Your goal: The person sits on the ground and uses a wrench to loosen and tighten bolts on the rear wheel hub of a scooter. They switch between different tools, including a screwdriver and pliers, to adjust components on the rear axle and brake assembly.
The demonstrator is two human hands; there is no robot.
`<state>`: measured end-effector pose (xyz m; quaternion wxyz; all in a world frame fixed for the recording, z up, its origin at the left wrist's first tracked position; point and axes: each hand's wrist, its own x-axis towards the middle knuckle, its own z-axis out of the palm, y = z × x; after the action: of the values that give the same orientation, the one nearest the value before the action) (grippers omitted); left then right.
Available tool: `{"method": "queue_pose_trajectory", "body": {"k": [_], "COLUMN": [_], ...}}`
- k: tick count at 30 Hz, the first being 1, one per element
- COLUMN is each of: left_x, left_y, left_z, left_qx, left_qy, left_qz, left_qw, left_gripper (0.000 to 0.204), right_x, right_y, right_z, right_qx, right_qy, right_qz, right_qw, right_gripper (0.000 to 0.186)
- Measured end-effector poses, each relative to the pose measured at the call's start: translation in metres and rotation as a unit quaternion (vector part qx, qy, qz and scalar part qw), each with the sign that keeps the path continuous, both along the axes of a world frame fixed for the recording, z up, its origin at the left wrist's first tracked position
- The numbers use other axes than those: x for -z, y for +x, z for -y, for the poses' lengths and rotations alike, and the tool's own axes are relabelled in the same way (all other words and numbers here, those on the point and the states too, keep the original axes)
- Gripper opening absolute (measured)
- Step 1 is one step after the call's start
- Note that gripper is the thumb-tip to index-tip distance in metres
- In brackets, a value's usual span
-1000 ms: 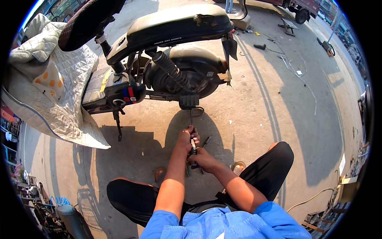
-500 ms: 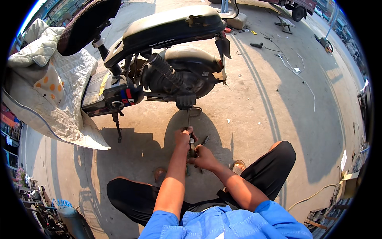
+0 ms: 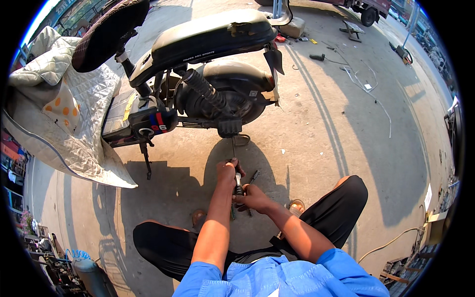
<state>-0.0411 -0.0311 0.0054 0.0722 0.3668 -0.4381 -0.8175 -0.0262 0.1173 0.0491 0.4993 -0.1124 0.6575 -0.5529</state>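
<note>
Both my hands work close together below the rear wheel (image 3: 247,106) of an electric scooter (image 3: 213,37). My left hand (image 3: 226,172) is closed around a thin dark cable or rod (image 3: 234,146), which runs up to the black block (image 3: 229,127) at the wheel's hub. Just nearer to me, my right hand (image 3: 253,199) grips a short silver-and-black piece (image 3: 238,182) that continues from the left hand. Its exact kind is partly hidden by my fingers. Beside the hands, a dark slim tool (image 3: 255,175) lies on the ground.
A pale quilted cover (image 3: 91,119) drapes the scooter's front at left. The kickstand (image 3: 147,161) points toward me. Bent wire (image 3: 378,101), a stone block (image 3: 294,27) and a small stool (image 3: 352,30) lie farther right. A grey tank (image 3: 90,277) stands at lower left.
My right fingers have shifted slightly on the silver-and-black piece, and it appears turned a little. The left hand stays almost in place. The scooter sits slightly differently in view.
</note>
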Motion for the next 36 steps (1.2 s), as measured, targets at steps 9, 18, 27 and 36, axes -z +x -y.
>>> {"method": "queue_pose_trajectory", "body": {"k": [9,18,27,36], "left_x": [-0.007,-0.009,-0.001,-0.005], "left_y": [0.002,-0.002,-0.001,0.003], "left_z": [0.0,0.0,-0.001,-0.001], "left_qx": [-0.003,0.023,0.007,0.012], "left_qy": [-0.007,0.026,-0.037,-0.014], "left_qz": [0.014,0.011,0.018,0.009], "left_qw": [1.0,0.999,0.999,1.0], "left_gripper": [0.023,0.021,0.023,0.025], "right_x": [-0.05,0.005,0.008,-0.008], "right_y": [0.001,-0.005,-0.004,-0.002], "right_z": [0.004,-0.002,-0.001,0.002], "right_qx": [-0.08,0.03,-0.009,-0.066], "right_qy": [0.152,-0.071,-0.008,0.077], "right_qz": [-0.169,0.108,0.048,-0.081], "right_qw": [0.971,0.991,0.999,0.992], "right_gripper": [0.022,0.032,0.028,0.024]}}
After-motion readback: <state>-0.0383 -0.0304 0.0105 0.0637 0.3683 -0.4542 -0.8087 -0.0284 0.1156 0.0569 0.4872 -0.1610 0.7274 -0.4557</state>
